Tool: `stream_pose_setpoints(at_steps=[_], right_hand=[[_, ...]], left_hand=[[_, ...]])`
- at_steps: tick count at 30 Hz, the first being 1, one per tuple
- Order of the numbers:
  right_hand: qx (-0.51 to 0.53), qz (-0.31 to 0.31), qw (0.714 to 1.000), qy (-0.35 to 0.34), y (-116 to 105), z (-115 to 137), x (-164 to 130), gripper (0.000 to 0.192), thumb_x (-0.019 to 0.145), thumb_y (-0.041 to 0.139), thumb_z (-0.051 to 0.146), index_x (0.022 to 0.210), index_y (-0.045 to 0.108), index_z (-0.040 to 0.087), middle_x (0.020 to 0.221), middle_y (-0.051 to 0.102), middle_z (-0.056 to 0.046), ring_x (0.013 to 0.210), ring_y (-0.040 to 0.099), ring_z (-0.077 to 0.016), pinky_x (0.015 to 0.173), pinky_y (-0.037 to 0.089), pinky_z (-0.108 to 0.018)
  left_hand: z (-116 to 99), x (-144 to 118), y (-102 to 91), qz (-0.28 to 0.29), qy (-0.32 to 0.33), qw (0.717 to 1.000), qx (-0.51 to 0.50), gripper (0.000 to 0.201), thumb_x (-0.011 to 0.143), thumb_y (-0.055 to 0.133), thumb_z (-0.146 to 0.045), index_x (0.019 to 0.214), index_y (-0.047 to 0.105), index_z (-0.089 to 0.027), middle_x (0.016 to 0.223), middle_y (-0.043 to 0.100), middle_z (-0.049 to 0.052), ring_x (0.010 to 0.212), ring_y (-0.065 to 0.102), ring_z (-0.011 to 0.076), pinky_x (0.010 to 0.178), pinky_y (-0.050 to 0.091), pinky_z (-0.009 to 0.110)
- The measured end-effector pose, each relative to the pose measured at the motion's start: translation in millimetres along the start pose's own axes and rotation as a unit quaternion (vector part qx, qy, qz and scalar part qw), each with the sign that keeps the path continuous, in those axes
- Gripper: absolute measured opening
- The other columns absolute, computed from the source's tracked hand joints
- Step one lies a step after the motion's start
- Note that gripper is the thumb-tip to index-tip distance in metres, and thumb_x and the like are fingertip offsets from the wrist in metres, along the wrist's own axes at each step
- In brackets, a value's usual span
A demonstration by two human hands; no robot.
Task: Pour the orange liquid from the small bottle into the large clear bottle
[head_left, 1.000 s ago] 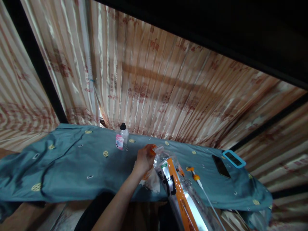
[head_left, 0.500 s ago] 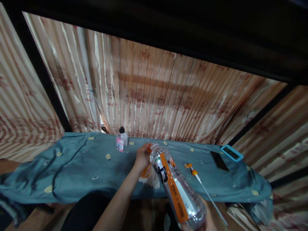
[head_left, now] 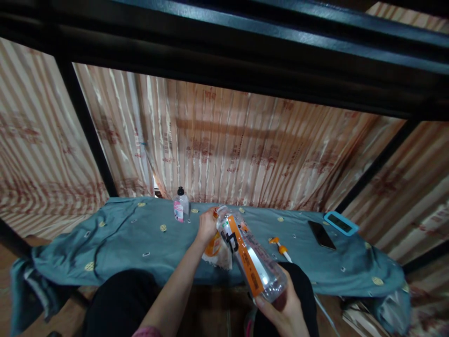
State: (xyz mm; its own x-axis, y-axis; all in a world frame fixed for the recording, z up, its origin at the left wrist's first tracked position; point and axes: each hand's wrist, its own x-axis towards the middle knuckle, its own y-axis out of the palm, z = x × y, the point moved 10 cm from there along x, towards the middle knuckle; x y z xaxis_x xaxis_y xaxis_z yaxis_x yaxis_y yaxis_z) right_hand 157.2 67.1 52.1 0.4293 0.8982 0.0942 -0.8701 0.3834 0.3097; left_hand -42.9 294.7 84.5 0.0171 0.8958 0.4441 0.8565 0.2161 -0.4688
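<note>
Clear plastic bottle w/ orange-and-silver label (head_left: 250,257) lies tilted across the middle of the head view, neck pointing up-left toward the curtain, base toward the person. Right hand (head_left: 284,311) cups the base from below, fingers wrapped round it, so it's closed on the bottle. Left hand (head_left: 207,225) is at the neck end, fingers curled round the bottle mouth where a bit of orange shows; can't tell if that's a cap. Bottle is in the air, just above the near edge of the table, over the person's dark-clad lap.

Under the left hand, on the teal cloth w/ small yellow round motifs (head_left: 115,238) that covers the table, lies a crumpled white-and-orange wrapper (head_left: 218,250). Right of the bottle: a thin white tube w/ orange fittings (head_left: 280,248), lying flat, partly hidden behind the bottle and knee. Further right, a black phone (head_left: 322,235) face up, and just beside it a flat device w/ light-blue rim (head_left: 341,223) near the cloth's far right edge.

Back of table, left of the left hand and well apart from it: small clear bottle w/ black cap and pink label (head_left: 181,206), upright. Behind everything hangs a striped beige-and-red curtain (head_left: 245,150), w/ a black metal frame (head_left: 245,51) overhead.
</note>
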Motion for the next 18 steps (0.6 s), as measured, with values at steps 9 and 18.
stream_pose_setpoints(at_steps=[9,18], right_hand=[[0.029,0.014,0.999,0.015,-8,-15,8,0.078,0.055,0.097,0.039,0.121,0.057,0.026,0.1,0.082,0.002,0.084,0.079,-0.014,0.075,0.061,-0.018],[-0.085,0.009,0.996,0.032,-21,-21,9,0.081,0.056,0.086,0.035,0.128,0.05,0.022,0.107,0.079,-0.006,0.087,0.08,-0.0261,0.074,0.063,-0.031]], left_hand=[[-7,-4,-5.4,-0.011,0.002,1.0,0.02,0.021,0.089,0.062,-0.027,0.096,0.079,-0.018,0.093,0.083,0.011,0.092,0.078,0.0286,0.082,0.059,0.034],[-4,-6,-4.3,0.009,-0.025,0.999,0.027,0.024,0.09,0.063,-0.027,0.104,0.078,-0.016,0.102,0.083,0.012,0.099,0.077,0.0277,0.088,0.056,0.033]])
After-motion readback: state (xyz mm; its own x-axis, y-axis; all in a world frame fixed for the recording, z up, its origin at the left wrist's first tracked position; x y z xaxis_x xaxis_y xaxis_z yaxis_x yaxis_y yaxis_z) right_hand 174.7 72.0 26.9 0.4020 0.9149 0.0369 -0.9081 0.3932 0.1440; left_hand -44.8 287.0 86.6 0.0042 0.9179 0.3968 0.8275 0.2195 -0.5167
